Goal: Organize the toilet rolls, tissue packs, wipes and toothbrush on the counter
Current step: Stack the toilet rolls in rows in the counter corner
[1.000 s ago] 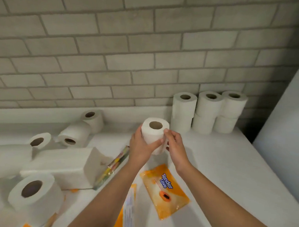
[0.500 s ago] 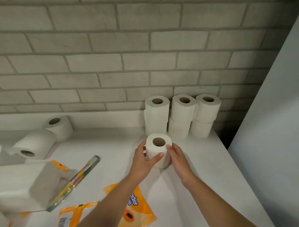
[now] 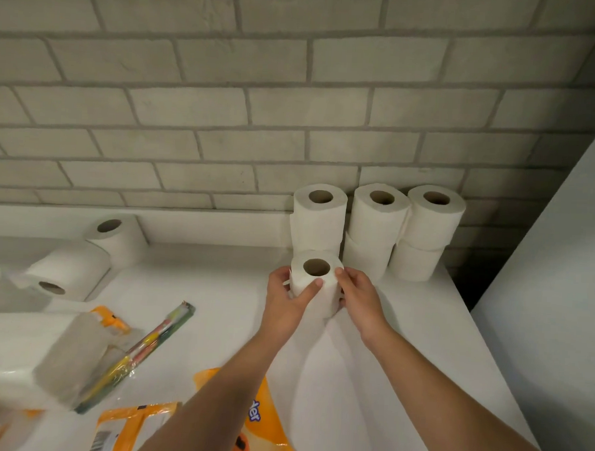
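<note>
An upright white toilet roll (image 3: 320,287) stands on the white counter (image 3: 403,349), gripped from both sides by my left hand (image 3: 288,296) and my right hand (image 3: 357,296). It sits just in front of the leftmost of three two-high stacks of rolls (image 3: 377,229) against the brick wall. Loose rolls (image 3: 69,270) lie on their sides at the left. A wrapped toothbrush (image 3: 147,348) leans beside a large white tissue pack (image 3: 21,353). Orange wipes packs (image 3: 263,431) lie near my forearms.
A grey brick wall (image 3: 260,104) backs the counter above a low white ledge. A white panel (image 3: 559,288) closes off the right side, with a dark gap in the corner behind the stacks. Another orange pack (image 3: 130,429) lies at the bottom left.
Both hands carried the roll forward and right, lowering it from mid-air to the counter in front of the stacked rolls. The view shifted right.
</note>
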